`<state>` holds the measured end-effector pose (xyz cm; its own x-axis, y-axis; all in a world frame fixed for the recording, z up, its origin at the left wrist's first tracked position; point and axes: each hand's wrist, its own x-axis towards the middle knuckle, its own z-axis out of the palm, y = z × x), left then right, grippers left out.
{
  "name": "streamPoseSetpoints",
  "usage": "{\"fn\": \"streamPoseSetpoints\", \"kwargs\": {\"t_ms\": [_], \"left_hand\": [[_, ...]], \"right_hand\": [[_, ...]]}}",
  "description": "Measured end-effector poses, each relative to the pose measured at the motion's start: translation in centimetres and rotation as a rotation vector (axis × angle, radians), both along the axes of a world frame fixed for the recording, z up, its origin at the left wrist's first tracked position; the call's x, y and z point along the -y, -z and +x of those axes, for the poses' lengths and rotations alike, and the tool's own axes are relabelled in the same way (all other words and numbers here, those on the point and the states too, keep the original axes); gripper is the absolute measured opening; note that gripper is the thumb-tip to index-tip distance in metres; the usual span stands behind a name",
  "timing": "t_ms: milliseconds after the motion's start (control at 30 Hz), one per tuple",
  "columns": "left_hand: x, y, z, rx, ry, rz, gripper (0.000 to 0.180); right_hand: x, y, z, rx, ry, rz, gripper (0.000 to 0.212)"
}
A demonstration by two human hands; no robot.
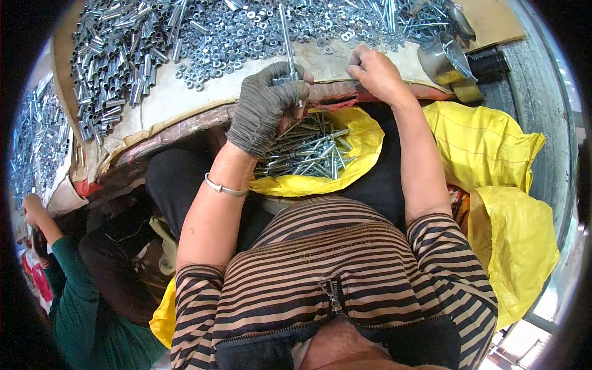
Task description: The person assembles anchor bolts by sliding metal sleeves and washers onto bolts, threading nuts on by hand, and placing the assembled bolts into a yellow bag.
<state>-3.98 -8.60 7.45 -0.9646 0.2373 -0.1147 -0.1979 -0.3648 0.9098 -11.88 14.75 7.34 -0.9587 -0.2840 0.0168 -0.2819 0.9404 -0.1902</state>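
My left hand [266,102], in a grey knit glove, is closed round a long metal bolt [285,37] whose thin shank points away from me. Pieces of shiny metal also show between the gloved fingers. My right hand [375,73] is bare and rests at the table's near edge, fingers curled and pressed together; anything in them is hidden. Just beyond it lie loose washers and nuts [259,38]. Below my hands, a yellow sack [364,161] lies open in my lap, holding many assembled bolts with sleeves [314,148].
Metal sleeves [126,61] are heaped at the table's left, long bolts [425,21] at its far right. A metal cup [441,58] stands at the right edge. More yellow sacks [487,148] lie to my right. At left works another person in a green sleeve [77,290].
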Motion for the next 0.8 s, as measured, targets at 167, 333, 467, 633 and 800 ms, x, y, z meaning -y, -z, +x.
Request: {"fn": "streamPoseSetpoints", "kwargs": {"t_ms": [167, 333, 467, 633, 800], "left_hand": [[0.4, -0.1, 0.3, -0.080, 0.039, -0.211, 0.021], [0.2, 0.6, 0.6, -0.186, 0.044, -0.325, 0.019], [-0.1, 0.3, 0.8, -0.191, 0.075, -0.326, 0.019], [-0.2, 1.4, 0.5, -0.480, 0.041, -0.799, 0.021], [-0.7, 1.0, 1.7, -0.495, 0.061, -1.416, 0.021]], "right_hand": [[0.2, 0.2, 1.4, -0.082, 0.106, 0.023, 0.029], [1.3, -0.1, 2.6, -0.069, 0.283, 0.032, 0.032], [0.2, 0.6, 1.7, -0.072, 0.217, -0.028, 0.032], [0.8, 0.3, 1.7, -0.031, 0.112, -0.029, 0.031], [-0.1, -1.8, 3.1, 0.279, 0.106, -0.824, 0.018]]}}
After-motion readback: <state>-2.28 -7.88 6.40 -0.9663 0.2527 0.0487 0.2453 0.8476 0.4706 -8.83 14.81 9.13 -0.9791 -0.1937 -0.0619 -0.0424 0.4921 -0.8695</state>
